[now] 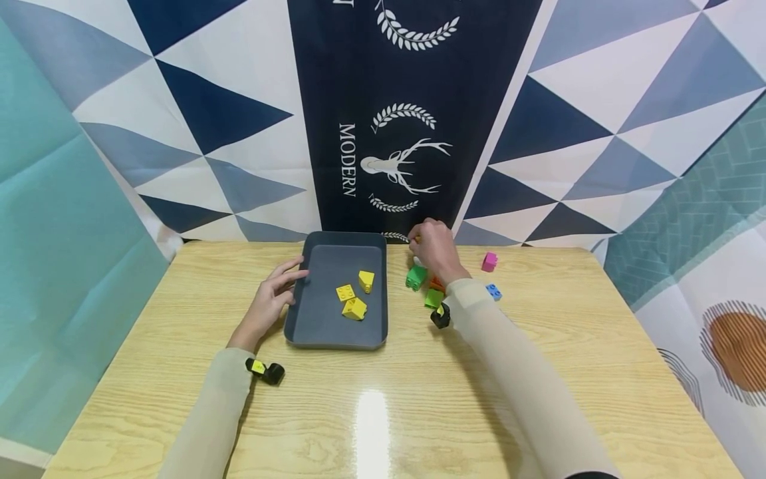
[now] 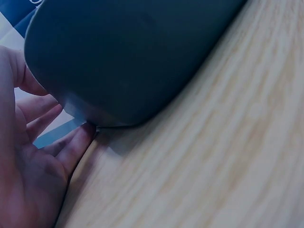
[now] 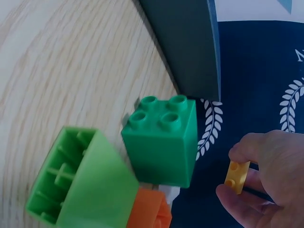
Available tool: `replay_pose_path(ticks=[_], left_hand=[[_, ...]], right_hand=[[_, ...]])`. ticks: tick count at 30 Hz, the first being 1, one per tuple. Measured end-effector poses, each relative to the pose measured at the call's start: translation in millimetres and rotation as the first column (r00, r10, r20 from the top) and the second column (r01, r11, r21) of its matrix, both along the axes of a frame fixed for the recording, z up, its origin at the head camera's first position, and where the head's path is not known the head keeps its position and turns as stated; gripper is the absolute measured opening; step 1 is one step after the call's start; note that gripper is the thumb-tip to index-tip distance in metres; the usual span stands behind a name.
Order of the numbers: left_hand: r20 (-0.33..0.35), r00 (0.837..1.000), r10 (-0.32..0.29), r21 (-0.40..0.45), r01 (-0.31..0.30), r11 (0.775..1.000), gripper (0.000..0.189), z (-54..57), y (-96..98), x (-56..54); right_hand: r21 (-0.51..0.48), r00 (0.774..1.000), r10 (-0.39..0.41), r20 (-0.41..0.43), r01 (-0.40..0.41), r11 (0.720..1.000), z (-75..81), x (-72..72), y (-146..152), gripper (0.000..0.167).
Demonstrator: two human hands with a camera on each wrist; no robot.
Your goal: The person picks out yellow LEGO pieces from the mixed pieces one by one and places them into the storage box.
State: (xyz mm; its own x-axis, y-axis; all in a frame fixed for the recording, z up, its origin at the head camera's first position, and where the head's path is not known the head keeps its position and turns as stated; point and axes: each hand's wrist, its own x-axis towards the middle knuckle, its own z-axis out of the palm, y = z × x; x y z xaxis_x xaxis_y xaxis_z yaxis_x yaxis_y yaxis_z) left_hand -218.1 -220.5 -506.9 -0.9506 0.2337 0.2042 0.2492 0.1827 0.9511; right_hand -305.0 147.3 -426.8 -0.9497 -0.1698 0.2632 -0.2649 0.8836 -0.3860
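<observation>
My left hand (image 1: 276,296) lies along the left side of the grey tray (image 1: 297,337), fingers loosely extended, with a fingertip over the rim. In the left wrist view its fingers (image 2: 76,145) touch the tray's outer wall near the table. Three yellow toy bricks (image 1: 354,309) lie inside the tray. Beyond the tray's right side, my right hand (image 1: 435,249) pinches a small yellow-orange brick (image 3: 237,177) between thumb and fingers. Below that hand are a green brick (image 3: 160,142), a light green brick (image 3: 95,185) and an orange brick (image 3: 148,209), partly hidden.
A pink brick (image 1: 489,261) and a blue brick (image 1: 493,291) sit right of my right forearm. A white piece (image 1: 417,261) shows beside the green brick. Patterned cloth (image 1: 395,80) hangs behind the wooden table (image 1: 323,412).
</observation>
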Motion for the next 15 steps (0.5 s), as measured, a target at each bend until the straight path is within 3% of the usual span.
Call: replay_pose_path(ticks=[1,7,8,11,15], left_hand=[[0.0,1.0,-0.001,0.002,0.001,1.0,0.059,0.1,-0.1,0.2],[-0.003,1.0,-0.004,0.017,0.004,1.0,0.059,0.6,0.3,0.6],[-0.003,1.0,-0.003,0.018,0.003,1.0,0.059,0.6,0.3,0.6],[-0.004,1.0,-0.002,0.021,0.002,1.0,0.059,0.6,0.7,0.4],[-0.004,1.0,-0.001,0.026,0.001,1.0,0.059,1.2,1.2,0.5]], right_hand=[[-0.009,1.0,0.015,-0.011,-0.015,1.0,-9.1,-9.6,4,0.018],[0.005,1.0,0.029,0.012,-0.029,1.0,-5.8,-10.4,-5,0.019],[0.018,0.999,0.025,0.021,-0.025,1.0,4.0,-2.0,-12,0.018],[0.027,1.0,0.03,0.004,-0.03,0.999,-3.9,-11.6,-14,0.018],[0.035,1.0,0.03,0.001,-0.03,0.999,-0.9,-12.8,-22,0.018]])
